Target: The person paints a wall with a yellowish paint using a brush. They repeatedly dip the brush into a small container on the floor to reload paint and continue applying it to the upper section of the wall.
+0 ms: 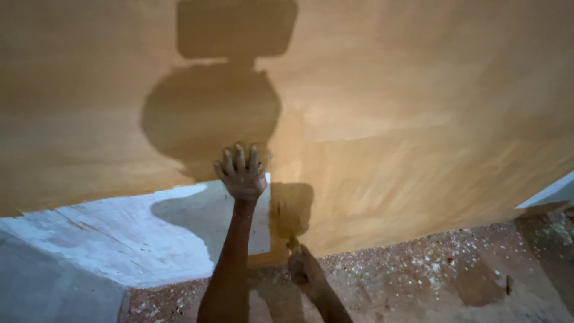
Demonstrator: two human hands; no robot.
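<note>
My left hand [241, 172] presses flat against the wall [388, 119], fingers spread, right at the edge where fresh ochre-yellow paint meets the unpainted white patch [137, 233]. Lower down, my right hand [303, 267] is closed around the handle of a paintbrush [292, 242], whose bristles rest on the wall in a darker wet stroke just right of the white patch. The brush itself is mostly lost in shadow. Shadows of my head and of the camera fall on the painted wall above my left hand.
The white unpainted area runs along the wall's lower left. A speckled reddish floor [454, 269] with white paint spatter lies below. A pale strip [553, 192] shows at the right edge.
</note>
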